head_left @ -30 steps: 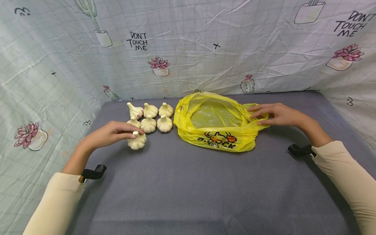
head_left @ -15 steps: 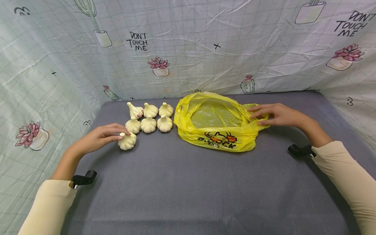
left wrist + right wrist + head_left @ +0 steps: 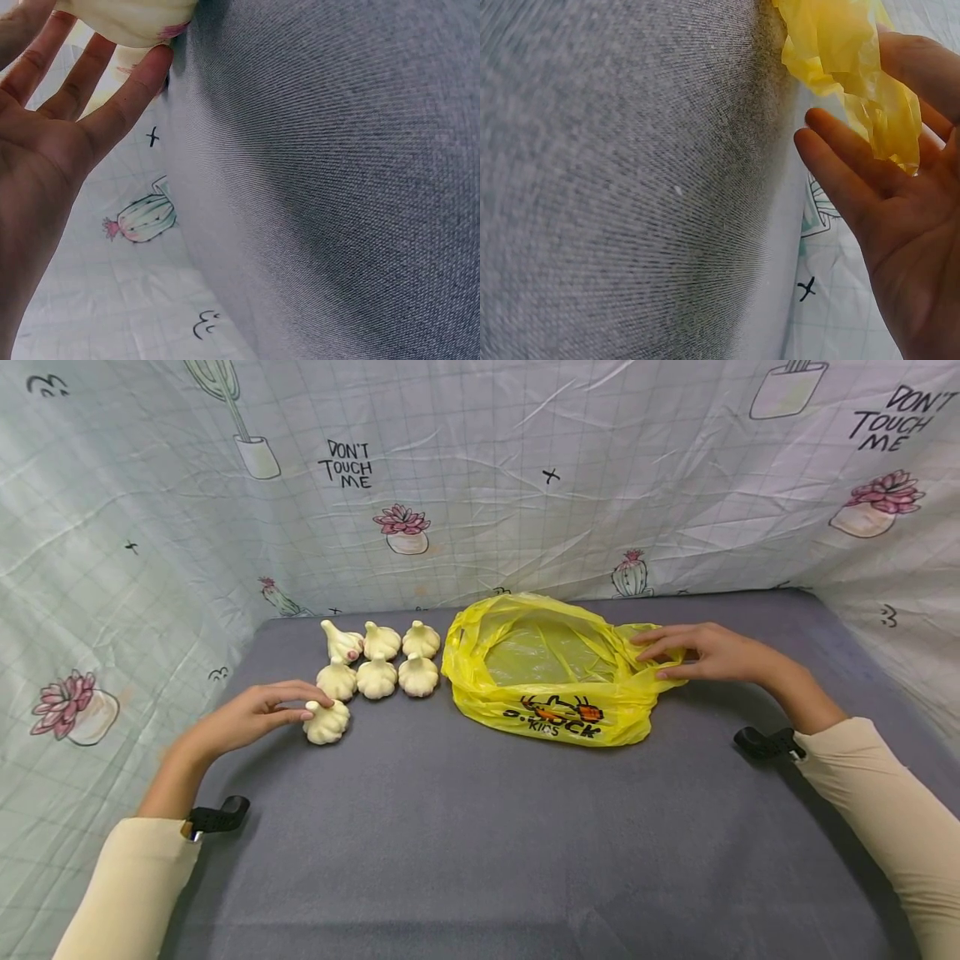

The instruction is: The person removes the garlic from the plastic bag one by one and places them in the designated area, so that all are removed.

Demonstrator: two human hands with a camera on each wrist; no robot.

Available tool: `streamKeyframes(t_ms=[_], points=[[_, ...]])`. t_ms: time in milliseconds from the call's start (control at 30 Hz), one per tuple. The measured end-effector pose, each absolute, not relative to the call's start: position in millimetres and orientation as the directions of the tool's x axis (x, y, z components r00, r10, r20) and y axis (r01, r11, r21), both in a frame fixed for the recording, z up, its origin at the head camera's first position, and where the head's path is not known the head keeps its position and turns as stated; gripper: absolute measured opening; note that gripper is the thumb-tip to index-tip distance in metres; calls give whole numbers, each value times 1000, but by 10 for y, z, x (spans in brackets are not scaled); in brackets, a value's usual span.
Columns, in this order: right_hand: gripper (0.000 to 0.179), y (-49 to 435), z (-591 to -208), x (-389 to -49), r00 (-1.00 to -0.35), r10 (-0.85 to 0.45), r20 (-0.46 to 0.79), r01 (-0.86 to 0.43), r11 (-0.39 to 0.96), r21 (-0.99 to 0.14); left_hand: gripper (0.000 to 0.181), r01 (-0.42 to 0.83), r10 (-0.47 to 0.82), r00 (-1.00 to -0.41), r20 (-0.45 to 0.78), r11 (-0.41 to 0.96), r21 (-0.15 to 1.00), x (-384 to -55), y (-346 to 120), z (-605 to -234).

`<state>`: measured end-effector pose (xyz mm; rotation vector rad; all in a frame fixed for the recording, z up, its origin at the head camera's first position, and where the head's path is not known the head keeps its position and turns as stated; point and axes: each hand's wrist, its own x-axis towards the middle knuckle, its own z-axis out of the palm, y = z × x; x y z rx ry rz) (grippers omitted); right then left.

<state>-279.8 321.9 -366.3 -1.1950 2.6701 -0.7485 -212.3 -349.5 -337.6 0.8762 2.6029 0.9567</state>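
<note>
My left hand [image 3: 258, 714] pinches a garlic bulb [image 3: 327, 723] by its upper part, between thumb and fingers, at the near left end of a group of bulbs. The left wrist view shows the bulb [image 3: 131, 19] at the top edge, low by the grey cloth. On the right, my right hand [image 3: 716, 653] pinches the gathered right edge of a yellow plastic bag [image 3: 570, 714], whose mouth gapes upward. In the right wrist view the crumpled yellow plastic [image 3: 847, 60] lies between thumb and fingers, with two fingers extended beneath it.
Several garlic bulbs [image 3: 377, 677] stand in two rows behind the held one, left of the bag. Grey cloth [image 3: 480, 843] covers the table. A patterned curtain [image 3: 495, 510] hangs along the back and sides.
My left hand has shifted left with the garlic bulb, baring the bulb behind it, and has stayed about there since half a second ago. My right hand and the bag look unchanged.
</note>
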Motion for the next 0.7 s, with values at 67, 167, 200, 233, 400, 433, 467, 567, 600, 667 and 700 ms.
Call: streamKeyframes(t_ms=[67, 167, 200, 233, 400, 433, 467, 567, 600, 667, 700], points=[[36, 3221, -3662, -2794, -678, -729, 92, -672, 564, -480, 32, 430, 596, -803, -23, 604, 671, -2122, -3502, -3369], [41, 3236, -3658, -2774, -678, -729, 90, -665, 556, -499, 37, 408, 559, -829, 11, 592, 695, -2097, -3503, -3354], [44, 3246, -3653, -2758, -680, -729, 81, -652, 551, -521, 37, 423, 543, -838, 53, 586, 691, -2087, -3498, -3351], [49, 3260, -3646, -2740, -684, -726, 69, -636, 547, -545, 37, 444, 521, -847, 105, 587, 677, -2074, -3488, -3350], [71, 3339, -3575, -2588, -725, -688, 19, -531, 541, -652, 36, 564, 382, -802, 459, 738, 372, -2012, -3417, -3374], [73, 3356, -3553, -2550, -734, -679, 22, -519, 540, -662, 37, 550, 356, -790, 499, 771, 321, -2000, -3407, -3381], [76, 3372, -3529, -2509, -744, -668, 27, -510, 542, -668, 37, 530, 336, -782, 526, 802, 275, -1991, -3404, -3390], [80, 3424, -3450, -2382, -779, -625, 47, -501, 576, -645, 42, 437, 286, -813, 507, 875, 208, -1952, -3438, -3416], [80, 3442, -3424, -2342, -796, -603, 49, -493, 600, -630, 45, 399, 268, -836, 480, 896, 196, -1940, -3464, -3426], [79, 3479, -3377, -2275, -828, -557, 63, -486, 656, -578, 53, 317, 227, -886, 404, 933, 169, -1902, -3530, -3450], [78, 3501, -3361, -2250, -841, -536, 70, -482, 685, -546, 56, 277, 206, -909, 361, 948, 157, -1882, -3564, -3461]])
